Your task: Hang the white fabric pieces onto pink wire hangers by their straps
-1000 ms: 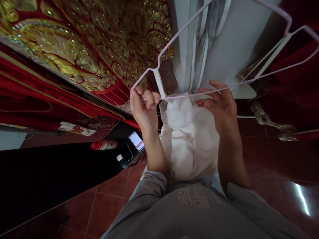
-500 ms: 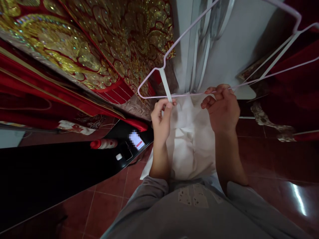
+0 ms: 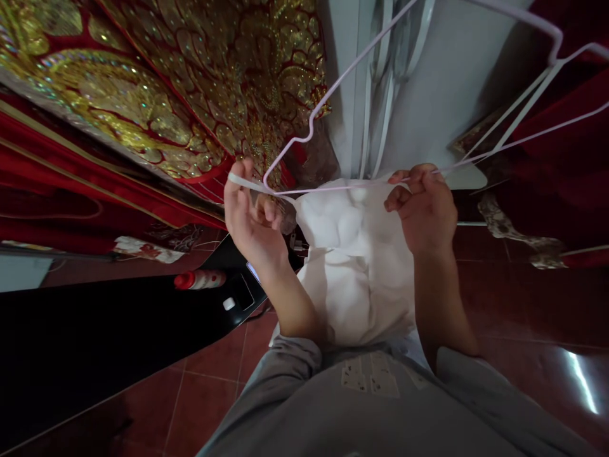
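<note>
A white garment (image 3: 354, 266) hangs down in front of my chest from a thin white wire hanger (image 3: 333, 95). My left hand (image 3: 250, 219) is closed on one of the garment's white straps (image 3: 245, 183), stretched out to the left past the hanger's left corner. My right hand (image 3: 423, 206) is closed in a pinch on the garment's top edge, right at the hanger's bottom wire. A second strap on the right runs up along the hanger's far shoulder (image 3: 523, 105).
Red and gold embroidered fabric (image 3: 157, 101) hangs close on the left. A black table (image 3: 95, 330) below it carries a red bottle (image 3: 197, 279) and a phone. White door frame (image 3: 375, 89) ahead, dark red cloth (image 3: 566, 165) to the right, red tiled floor (image 3: 523, 330) underfoot.
My left hand has moved left and up, drawing the strap off the hanger's vertical line and out sideways. The right hand has stayed at the bottom wire.
</note>
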Action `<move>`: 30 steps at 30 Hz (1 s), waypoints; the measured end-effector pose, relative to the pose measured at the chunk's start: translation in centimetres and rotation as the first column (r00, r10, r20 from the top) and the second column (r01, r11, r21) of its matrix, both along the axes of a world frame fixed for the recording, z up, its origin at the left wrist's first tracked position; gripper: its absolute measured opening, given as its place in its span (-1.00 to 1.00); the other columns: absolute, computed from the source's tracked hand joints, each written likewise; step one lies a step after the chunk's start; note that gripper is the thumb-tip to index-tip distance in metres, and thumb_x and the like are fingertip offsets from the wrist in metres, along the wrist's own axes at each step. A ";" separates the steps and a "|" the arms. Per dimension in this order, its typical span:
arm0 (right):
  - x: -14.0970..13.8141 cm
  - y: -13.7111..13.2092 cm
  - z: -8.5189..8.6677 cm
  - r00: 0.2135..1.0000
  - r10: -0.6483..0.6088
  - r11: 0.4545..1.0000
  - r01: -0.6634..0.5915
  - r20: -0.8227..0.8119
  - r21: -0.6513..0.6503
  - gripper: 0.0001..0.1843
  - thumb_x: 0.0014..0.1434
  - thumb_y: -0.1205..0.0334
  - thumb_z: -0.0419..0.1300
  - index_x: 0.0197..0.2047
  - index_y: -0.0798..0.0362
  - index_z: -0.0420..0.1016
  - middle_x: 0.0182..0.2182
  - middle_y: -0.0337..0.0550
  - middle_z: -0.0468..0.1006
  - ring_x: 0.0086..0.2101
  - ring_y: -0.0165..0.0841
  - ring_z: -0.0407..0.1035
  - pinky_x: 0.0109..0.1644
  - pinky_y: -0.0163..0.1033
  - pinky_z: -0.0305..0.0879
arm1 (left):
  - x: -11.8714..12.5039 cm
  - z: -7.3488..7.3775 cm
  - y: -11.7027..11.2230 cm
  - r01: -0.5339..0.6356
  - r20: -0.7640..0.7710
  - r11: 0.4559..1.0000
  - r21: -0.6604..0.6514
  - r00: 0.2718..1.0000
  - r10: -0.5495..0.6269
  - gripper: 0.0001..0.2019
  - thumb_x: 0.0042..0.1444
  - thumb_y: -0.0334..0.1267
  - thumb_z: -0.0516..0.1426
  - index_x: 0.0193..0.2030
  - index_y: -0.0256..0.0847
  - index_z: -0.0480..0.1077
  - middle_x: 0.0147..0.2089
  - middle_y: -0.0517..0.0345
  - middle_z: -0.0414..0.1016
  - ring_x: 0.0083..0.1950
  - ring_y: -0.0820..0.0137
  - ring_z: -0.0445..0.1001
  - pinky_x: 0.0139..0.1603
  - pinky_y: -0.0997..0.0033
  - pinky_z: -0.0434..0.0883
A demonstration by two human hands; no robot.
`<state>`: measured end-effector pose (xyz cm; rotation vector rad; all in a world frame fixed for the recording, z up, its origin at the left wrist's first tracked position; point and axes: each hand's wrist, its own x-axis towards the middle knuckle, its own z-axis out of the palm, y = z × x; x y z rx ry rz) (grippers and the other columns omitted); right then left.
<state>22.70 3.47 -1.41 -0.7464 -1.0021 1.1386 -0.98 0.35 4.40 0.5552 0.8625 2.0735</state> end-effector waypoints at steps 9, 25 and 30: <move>-0.2 0.2 0.0 0.997 0.073 0.997 -0.072 0.034 -0.020 -0.62 0.26 -0.23 0.36 -0.26 -0.13 0.42 -0.16 -0.18 0.66 -0.40 -0.34 0.39 -0.36 -0.13 0.46 | 2.4 -2.7 0.8 0.229 -0.122 0.970 -0.083 0.964 -0.238 -0.79 0.50 -0.14 0.23 -0.15 -0.18 0.58 -0.11 -0.02 0.80 -0.64 0.58 0.03 -0.67 0.48 -0.07; 3.5 1.6 -1.1 0.749 -0.658 0.750 0.641 0.083 0.164 -0.91 0.17 0.19 0.42 -0.24 -0.06 0.65 -0.30 -0.14 0.62 -0.33 -0.35 0.47 -0.22 -0.22 0.44 | 3.4 -2.9 1.3 0.238 -0.143 0.971 -0.027 0.960 -0.240 -0.67 0.56 -0.12 0.18 -0.29 -0.17 0.37 -0.30 0.14 0.67 -0.66 0.63 -0.07 -0.65 0.53 -0.12; 2.5 0.8 0.3 0.758 -0.648 0.751 0.617 0.079 0.237 -0.82 0.17 0.12 0.50 -0.34 -0.06 0.61 -0.45 -0.21 0.51 -0.41 -0.36 0.38 -0.24 -0.20 0.37 | 3.8 -3.6 1.4 0.208 -0.158 0.978 -0.006 0.966 -0.206 -0.68 0.52 -0.08 0.22 -0.28 -0.14 0.36 -0.32 0.17 0.64 -0.66 0.60 -0.10 -0.64 0.47 -0.15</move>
